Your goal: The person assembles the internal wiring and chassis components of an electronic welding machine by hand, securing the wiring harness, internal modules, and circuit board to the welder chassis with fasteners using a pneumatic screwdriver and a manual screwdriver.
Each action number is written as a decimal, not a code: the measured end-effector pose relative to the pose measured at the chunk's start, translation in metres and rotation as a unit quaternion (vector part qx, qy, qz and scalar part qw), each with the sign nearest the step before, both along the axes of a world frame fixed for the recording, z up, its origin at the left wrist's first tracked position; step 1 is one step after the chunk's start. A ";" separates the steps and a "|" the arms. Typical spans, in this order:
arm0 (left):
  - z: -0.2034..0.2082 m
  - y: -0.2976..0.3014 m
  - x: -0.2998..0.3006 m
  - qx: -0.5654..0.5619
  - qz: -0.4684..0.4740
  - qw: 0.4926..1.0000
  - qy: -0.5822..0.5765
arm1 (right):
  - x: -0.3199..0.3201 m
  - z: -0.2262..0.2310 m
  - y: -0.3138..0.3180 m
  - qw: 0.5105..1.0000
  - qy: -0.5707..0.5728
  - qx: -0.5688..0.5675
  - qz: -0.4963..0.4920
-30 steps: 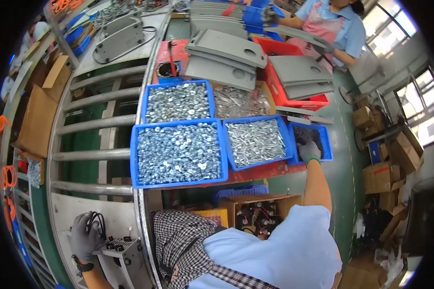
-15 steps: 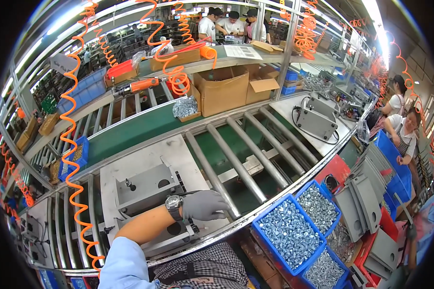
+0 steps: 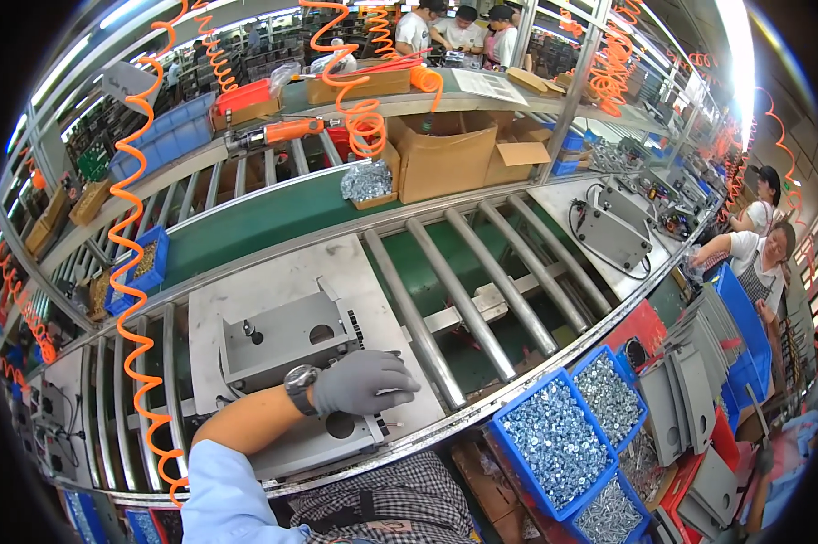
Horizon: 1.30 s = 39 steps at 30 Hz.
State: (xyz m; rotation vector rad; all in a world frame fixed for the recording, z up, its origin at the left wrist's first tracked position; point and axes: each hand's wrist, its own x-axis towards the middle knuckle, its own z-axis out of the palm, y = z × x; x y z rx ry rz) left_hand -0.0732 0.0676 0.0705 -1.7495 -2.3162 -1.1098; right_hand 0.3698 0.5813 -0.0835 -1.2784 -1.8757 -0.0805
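Observation:
My left hand (image 3: 364, 381), in a grey glove with a dark wristwatch, lies on the near right part of a grey sheet-metal housing (image 3: 282, 340). Its fingers curl over the housing's edge. The housing has round holes and upright walls, and stands on a flat metal plate (image 3: 273, 272) set on the roller line. My light blue sleeve (image 3: 223, 494) comes in from the lower left. My right hand is out of sight.
Blue bins of silver screws (image 3: 554, 440) stand at my lower right, next to stacked grey metal panels (image 3: 695, 381). Steel rollers (image 3: 463, 290) and a green belt (image 3: 264, 218) run across. Orange coiled air hoses (image 3: 128, 236), cardboard boxes (image 3: 445, 159) and another housing (image 3: 613, 236) lie beyond. Other people work at right and back.
My view has swung from the screw bins at my right to the roller line. My left hand has stayed on the housing over the last half second.

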 end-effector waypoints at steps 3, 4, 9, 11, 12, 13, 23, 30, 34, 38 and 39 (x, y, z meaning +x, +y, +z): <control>0.004 -0.010 0.016 0.058 0.106 0.984 -0.132 | -0.202 0.044 -0.129 0.947 0.049 0.054 0.313; 0.006 -0.006 0.017 0.043 0.114 0.977 -0.176 | -0.246 0.051 -0.196 0.887 0.042 0.016 0.460; 0.025 0.002 0.031 -0.025 0.213 0.917 -0.336 | -0.380 0.111 -0.342 0.524 0.219 -0.471 0.675; 0.025 -0.013 0.035 -0.027 0.244 0.897 -0.367 | -0.393 0.115 -0.360 0.476 0.199 -0.498 0.696; 0.022 -0.021 0.035 -0.004 0.257 0.898 -0.356 | -0.396 0.117 -0.368 0.454 0.193 -0.523 0.695; 0.020 -0.028 0.037 0.019 0.269 0.900 -0.344 | -0.395 0.119 -0.374 0.441 0.187 -0.539 0.693; -0.004 -0.085 -0.004 -0.110 0.350 0.928 0.064 | -0.437 0.125 -0.384 0.540 0.091 -0.376 0.747; -0.049 -0.118 -0.084 -0.239 0.256 0.922 -0.164 | -0.487 0.118 -0.389 0.500 0.053 -0.465 0.729; -0.050 -0.105 -0.085 -0.266 0.256 0.914 -0.170 | -0.510 0.111 -0.406 0.506 0.048 -0.472 0.720; -0.051 -0.103 -0.085 -0.297 0.257 0.900 -0.188 | -0.525 0.113 -0.431 0.509 -0.018 -0.487 0.710; -0.051 -0.101 -0.084 -0.316 0.256 0.897 -0.172 | -0.531 0.108 -0.436 0.519 -0.022 -0.440 0.733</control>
